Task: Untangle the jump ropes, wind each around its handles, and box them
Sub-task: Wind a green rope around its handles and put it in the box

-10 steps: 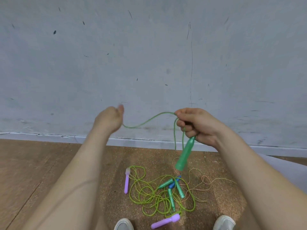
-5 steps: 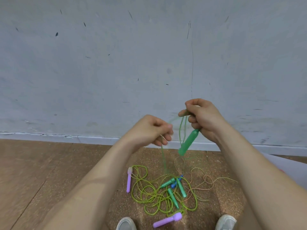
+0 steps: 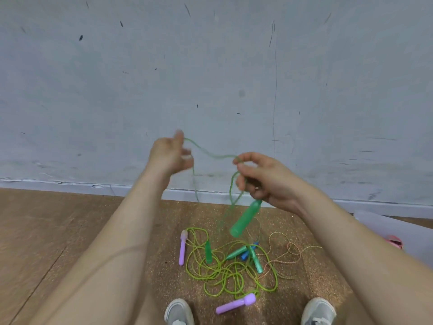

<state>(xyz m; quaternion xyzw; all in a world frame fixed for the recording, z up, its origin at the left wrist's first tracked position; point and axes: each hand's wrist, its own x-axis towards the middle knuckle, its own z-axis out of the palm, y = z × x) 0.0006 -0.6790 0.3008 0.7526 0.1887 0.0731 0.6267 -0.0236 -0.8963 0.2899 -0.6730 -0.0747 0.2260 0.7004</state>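
My right hand (image 3: 264, 179) holds a green jump-rope handle (image 3: 246, 218) by its top, the handle hanging down, with a loop of green rope (image 3: 210, 154) at the fingers. My left hand (image 3: 169, 154) is raised to the left and pinches that same green rope, which sags between the hands and trails down toward the floor. On the floor lies a tangle of yellow-green rope (image 3: 225, 273) with two purple handles (image 3: 182, 248) (image 3: 235, 306), a loose green handle (image 3: 208, 252), teal handles (image 3: 254, 258), a blue piece and a thin speckled orange rope (image 3: 290, 253).
A grey scuffed wall (image 3: 210, 78) with a pale baseboard stands just ahead. The floor is brown cork and wood. My two grey shoes (image 3: 179, 311) (image 3: 318, 310) frame the pile. A pale box edge (image 3: 393, 233) with something pink sits at the right.
My left hand swung from close beside the right hand up and to the left, drawing the green rope out. The right hand lowered slightly. A green handle shifted left within the floor tangle.
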